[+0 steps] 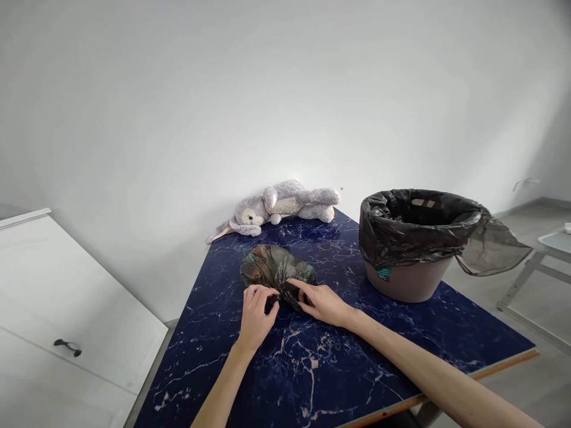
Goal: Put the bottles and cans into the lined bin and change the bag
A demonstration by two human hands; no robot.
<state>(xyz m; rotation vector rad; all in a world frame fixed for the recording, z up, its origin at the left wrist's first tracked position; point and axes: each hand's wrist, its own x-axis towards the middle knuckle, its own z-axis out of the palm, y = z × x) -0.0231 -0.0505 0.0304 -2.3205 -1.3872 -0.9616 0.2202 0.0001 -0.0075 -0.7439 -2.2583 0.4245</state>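
Observation:
A filled black garbage bag (pixel 276 264), thin enough to show blurred coloured contents, lies on the blue marbled table (pixel 307 368). Its gathered neck points toward me. My left hand (pixel 257 306) is closed at the left side of that neck, thumb and fingers pinching the plastic. From the right, my right hand (pixel 321 302) touches the neck, its index finger stretched over the gathers and the thumb beneath. The fingers of this hand are curled around the plastic, and part of the neck is hidden between both hands.
To the right stands a brownish bin (pixel 408 279) lined with a black bag (pixel 388 238) that hangs over its rim. A grey plush bunny (pixel 285 205) lies along the wall at the back. A white cabinet (pixel 66 297) is at left, a folding chair-like frame (pixel 535 273) at far right.

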